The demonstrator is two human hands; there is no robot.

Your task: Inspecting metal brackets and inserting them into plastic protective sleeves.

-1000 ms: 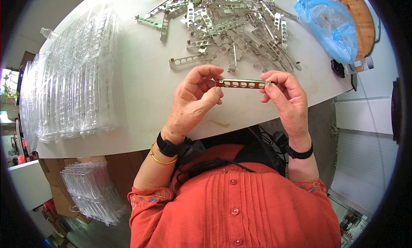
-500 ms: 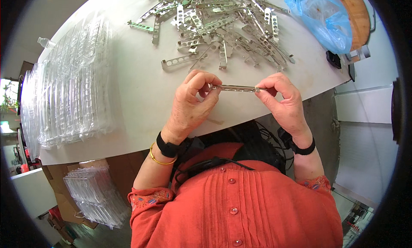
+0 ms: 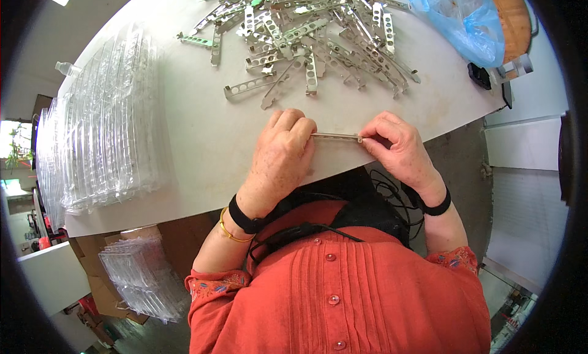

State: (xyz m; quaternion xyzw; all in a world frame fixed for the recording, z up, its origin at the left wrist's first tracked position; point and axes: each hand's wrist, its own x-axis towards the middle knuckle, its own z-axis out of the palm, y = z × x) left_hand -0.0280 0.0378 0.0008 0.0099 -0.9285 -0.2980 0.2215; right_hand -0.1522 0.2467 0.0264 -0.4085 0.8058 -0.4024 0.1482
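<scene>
Between my two hands, close to the table's near edge, a slim metal bracket [image 3: 336,136] is held level with its narrow side up. My left hand [image 3: 280,150] is closed over its left end, back of the hand upward, so that end is hidden. Thumb and forefinger of my right hand [image 3: 397,147] pinch the right end. Beyond my hands lies a loose pile of similar silver brackets [image 3: 312,32], flat strips with round holes and bent ends. A single bracket [image 3: 248,87] lies at the pile's near left side.
Stacked clear plastic trays [image 3: 113,121] cover the left of the white table [image 3: 202,164]. More trays [image 3: 144,277] sit lower left by a cardboard box [image 3: 101,289]. At the right are a blue plastic bag [image 3: 462,23], a black object [image 3: 479,76] and a clear bottle [image 3: 517,68].
Both hands have come slightly nearer to me with the bracket. My left hand has turned over so its back faces up and covers more of the left end.
</scene>
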